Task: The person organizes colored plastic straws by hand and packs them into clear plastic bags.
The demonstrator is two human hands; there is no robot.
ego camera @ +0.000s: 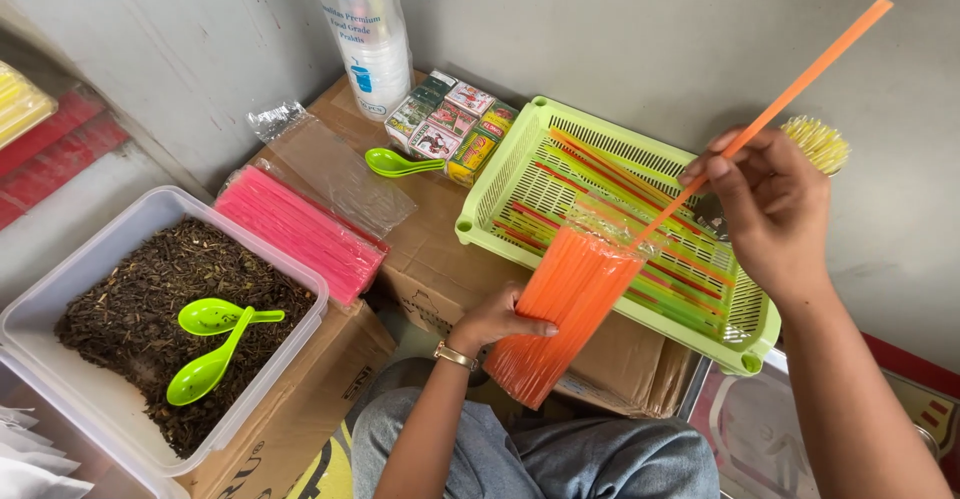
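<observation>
We see a clear tub (60, 289) of dried leaves at near left with two green spoons (215, 344) on top. Far right, a green basket (500, 174) holds loose coloured straws, its rim overhanging the cardboard box (425, 249) beneath it. Between tub and basket lies a pink straw pack (300, 229). Our left hand (495, 319) grips an orange straw bundle (565, 304) in clear wrap, tilted against the basket's near edge. Our right hand (770, 204) pinches a single orange straw (800, 79), slanting up over open wall space.
</observation>
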